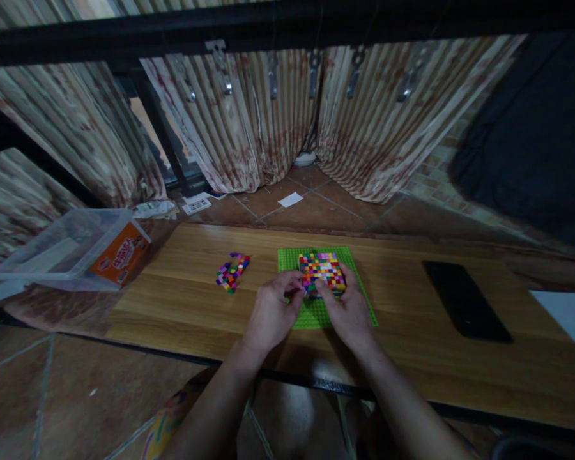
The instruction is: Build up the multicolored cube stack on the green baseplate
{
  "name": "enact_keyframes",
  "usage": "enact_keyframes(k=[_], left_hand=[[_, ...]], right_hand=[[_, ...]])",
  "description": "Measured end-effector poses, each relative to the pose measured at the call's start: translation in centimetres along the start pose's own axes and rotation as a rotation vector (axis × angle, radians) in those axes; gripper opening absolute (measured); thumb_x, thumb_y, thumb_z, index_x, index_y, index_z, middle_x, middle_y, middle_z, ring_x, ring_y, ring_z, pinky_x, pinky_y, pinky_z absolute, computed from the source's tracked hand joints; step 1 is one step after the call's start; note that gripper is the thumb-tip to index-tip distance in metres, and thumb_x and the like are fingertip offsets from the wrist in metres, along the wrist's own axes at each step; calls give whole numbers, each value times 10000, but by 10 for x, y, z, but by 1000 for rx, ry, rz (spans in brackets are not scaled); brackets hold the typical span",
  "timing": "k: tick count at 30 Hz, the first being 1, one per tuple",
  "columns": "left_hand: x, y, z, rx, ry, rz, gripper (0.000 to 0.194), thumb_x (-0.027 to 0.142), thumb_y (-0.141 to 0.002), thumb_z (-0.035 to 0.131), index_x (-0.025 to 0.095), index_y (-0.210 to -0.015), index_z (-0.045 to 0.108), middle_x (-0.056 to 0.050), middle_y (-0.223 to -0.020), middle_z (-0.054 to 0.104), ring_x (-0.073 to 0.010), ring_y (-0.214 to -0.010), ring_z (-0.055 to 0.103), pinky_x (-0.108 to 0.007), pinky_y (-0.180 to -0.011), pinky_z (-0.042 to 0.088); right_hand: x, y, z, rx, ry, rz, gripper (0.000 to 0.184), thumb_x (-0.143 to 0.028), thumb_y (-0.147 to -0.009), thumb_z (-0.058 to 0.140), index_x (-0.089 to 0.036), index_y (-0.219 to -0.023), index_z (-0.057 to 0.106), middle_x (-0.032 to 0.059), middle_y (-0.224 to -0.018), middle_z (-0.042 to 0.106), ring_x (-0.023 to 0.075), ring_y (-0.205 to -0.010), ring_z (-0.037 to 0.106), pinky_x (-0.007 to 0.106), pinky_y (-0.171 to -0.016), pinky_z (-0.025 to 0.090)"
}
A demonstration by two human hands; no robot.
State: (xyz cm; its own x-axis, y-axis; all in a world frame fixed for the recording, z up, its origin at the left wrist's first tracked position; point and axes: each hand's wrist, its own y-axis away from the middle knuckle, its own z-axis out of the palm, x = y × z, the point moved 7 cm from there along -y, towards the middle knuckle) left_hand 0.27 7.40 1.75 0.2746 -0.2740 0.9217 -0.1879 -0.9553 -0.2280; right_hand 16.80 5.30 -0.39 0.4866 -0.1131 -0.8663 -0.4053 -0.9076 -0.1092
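A block of many-coloured toy bricks rests on or just above a green studded baseplate; I cannot tell whether it is attached. My right hand grips the block from the right, with the thumb on its front part and the fingers round the right side. At the block's front left corner, my left hand is closed in a pinch. Between its fingertips shows a small pinkish brick, partly hidden. Off to the left, a loose pile of small coloured bricks lies on the table.
The wooden table is long and narrow. A black phone-like slab and a white sheet lie on its right. Beyond the left end stands a clear plastic box with an orange label. A dark bar crosses above, with hanging metal clips.
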Motion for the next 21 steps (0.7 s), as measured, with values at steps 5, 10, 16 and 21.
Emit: enact_keyframes(k=[5, 10, 16, 21], left_hand=[[3, 0, 2, -3, 21, -22, 312, 172, -774, 633, 226, -1081, 632, -23, -851, 677, -153, -790, 677, -278, -810, 527], [3, 0, 4, -1, 1, -29, 350, 165, -771, 638, 229, -1113, 610, -16, -843, 674, -154, -795, 678, -283, -809, 526], [3, 1, 2, 41, 12, -15, 360, 167, -777, 641, 237, -1129, 600, -6, -842, 687, -145, -789, 686, -263, -803, 529], [6, 2, 0, 73, -45, 16, 339, 175, -795, 632, 235, -1127, 605, 2, -827, 700, -135, -771, 688, -249, -783, 532]], right_hand=[[2, -1, 1, -7, -3, -5, 732, -580, -766, 556, -141, -1341, 442, 150, -1151, 643, 288, -1032, 607, 452, -899, 455], [1, 0, 1, -12, 8, 3, 739, -575, -777, 546, -116, -1345, 436, 158, -1112, 658, 294, -1014, 612, 454, -889, 458], [-1, 0, 2, -34, 4, 6, 748, -570, -780, 547, -113, -1357, 417, 162, -1152, 641, 285, -1016, 612, 440, -901, 453], [-2, 1, 1, -38, 26, 20, 759, -568, -773, 557, -96, -1353, 426, 175, -1128, 648, 299, -1011, 611, 448, -888, 459]])
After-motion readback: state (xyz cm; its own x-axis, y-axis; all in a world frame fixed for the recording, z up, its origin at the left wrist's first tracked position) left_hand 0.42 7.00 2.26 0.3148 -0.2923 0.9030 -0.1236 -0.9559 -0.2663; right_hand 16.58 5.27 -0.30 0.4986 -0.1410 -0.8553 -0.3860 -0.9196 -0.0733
